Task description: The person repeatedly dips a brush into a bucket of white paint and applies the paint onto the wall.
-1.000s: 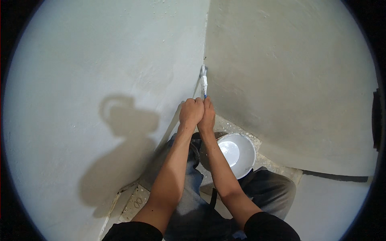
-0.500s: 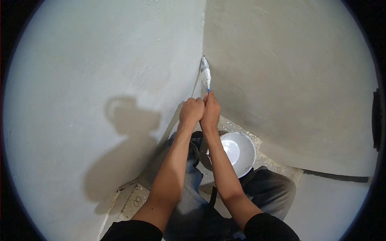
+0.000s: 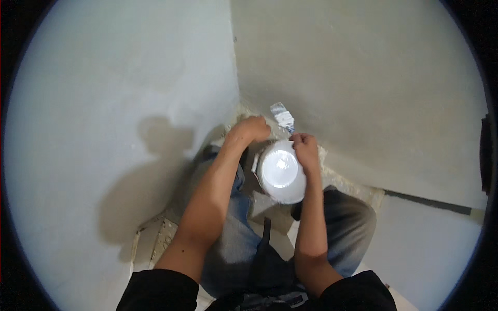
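Note:
My right hand (image 3: 306,150) grips a small paintbrush (image 3: 282,116) with white paint on its bristles; the brush points up toward the foot of the wall corner (image 3: 236,78). Just below it sits a round white paint bucket (image 3: 281,173), between my knees, and my right wrist lies over its right rim. At the bucket's upper left edge my left hand (image 3: 251,132) is curled into a fist. Whether it holds the rim is hidden.
Two grey-white walls meet in the corner ahead, the left one (image 3: 129,103) bright, the right one (image 3: 363,93) duller. Rough plaster crumbs lie along the wall base (image 3: 353,186). My bent legs (image 3: 342,228) fill the floor below. My shadow (image 3: 150,171) falls on the left wall.
Both hands came down from the corner seam, where they held the brush together. My left hand has let go of the brush and sits by the bucket. The view has tilted downward.

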A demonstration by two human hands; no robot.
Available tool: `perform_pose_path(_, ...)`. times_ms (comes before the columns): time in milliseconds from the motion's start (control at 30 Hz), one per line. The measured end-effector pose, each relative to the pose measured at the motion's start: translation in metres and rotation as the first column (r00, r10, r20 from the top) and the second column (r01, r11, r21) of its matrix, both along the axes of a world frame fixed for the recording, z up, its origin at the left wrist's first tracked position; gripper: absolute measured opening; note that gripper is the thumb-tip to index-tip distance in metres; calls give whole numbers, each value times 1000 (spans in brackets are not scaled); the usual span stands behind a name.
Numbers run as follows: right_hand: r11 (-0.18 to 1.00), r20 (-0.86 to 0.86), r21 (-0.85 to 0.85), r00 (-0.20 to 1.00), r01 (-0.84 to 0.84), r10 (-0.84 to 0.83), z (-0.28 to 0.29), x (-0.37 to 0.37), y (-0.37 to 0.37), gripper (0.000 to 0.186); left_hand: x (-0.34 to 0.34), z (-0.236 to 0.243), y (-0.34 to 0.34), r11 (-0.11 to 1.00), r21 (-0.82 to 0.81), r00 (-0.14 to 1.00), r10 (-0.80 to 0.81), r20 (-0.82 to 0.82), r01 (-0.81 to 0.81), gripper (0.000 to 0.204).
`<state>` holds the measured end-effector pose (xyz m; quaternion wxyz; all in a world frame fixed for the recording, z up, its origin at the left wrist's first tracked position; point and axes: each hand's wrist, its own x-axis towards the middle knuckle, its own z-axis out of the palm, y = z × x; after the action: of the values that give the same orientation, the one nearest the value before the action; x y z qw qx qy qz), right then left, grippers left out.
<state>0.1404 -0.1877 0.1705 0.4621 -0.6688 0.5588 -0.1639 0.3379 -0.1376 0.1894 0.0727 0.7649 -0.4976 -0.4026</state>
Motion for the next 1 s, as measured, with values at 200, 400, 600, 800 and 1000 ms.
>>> perform_pose_path(200, 964, -272, 267, 958, -13, 88, -39, -92, 6, 25, -50, 18, -21, 972, 93, 977, -213, -31, 215, 43)
perform_pose_path(400, 866, -72, 359, 935, 349, -347, -200, -82, 55, 27, -81, 4, -35, 954, 135, 963, -269, -23, 269, 40)
perform_pose_path(600, 817, -179, 389, 905, 425, -385, -268, -60, 62, 37, -77, -15, -30, 940, 191, 956, -292, 23, 282, 38)
perform_pose_path(800, 744, 116, 513, 824, 429, -555, -274, -68, 63, 30, -78, -26, -32, 940, 216, 960, -277, 33, 264, 37)
perform_pose_path(1000, 662, 162, 654, 787, 367, -596, -249, -97, 80, 24, -74, -22, -34, 948, 217, 967, -250, 55, 233, 39)
